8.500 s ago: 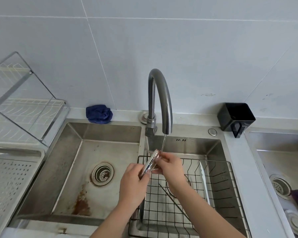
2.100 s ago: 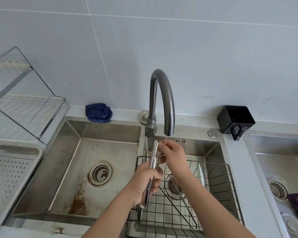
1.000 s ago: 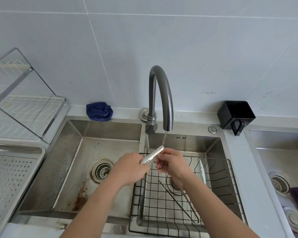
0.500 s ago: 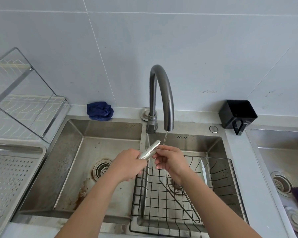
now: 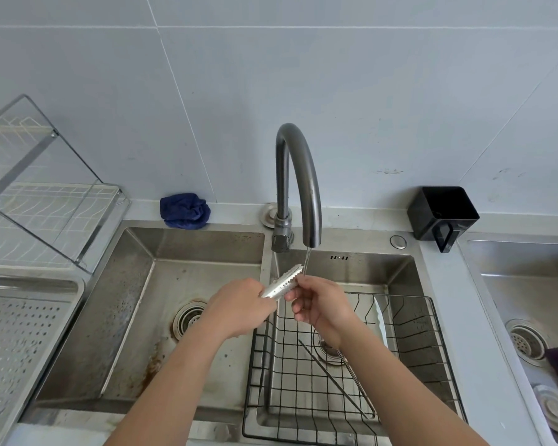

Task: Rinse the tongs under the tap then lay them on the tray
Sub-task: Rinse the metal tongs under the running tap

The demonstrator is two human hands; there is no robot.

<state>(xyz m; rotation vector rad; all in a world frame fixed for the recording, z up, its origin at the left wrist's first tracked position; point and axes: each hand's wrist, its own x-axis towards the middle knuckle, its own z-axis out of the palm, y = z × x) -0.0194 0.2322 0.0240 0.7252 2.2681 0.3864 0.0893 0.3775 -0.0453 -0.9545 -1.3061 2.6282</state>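
Lowered from upright, the tongs (image 5: pixel 282 283) now slant tip-up under the tap (image 5: pixel 298 175). The left hand (image 5: pixel 239 309) wraps its grip round the handle end; the right hand (image 5: pixel 322 304) pinches the serrated tip. The tray (image 5: pixel 20 336) lies well left, nearer the left hand.

Left hand (image 5: pixel 239 309) is gripping the tongs (image 5: pixel 282 284), toothed end tilting up beneath the tap (image 5: pixel 298 175) and its thin stream (image 5: pixel 307 262), while the right hand (image 5: pixel 322 304) is pinching that end.

Kitchen, steel sink (image 5: pixel 187 246), tap (image 5: pixel 298 175), dish rack (image 5: pixel 45 201)
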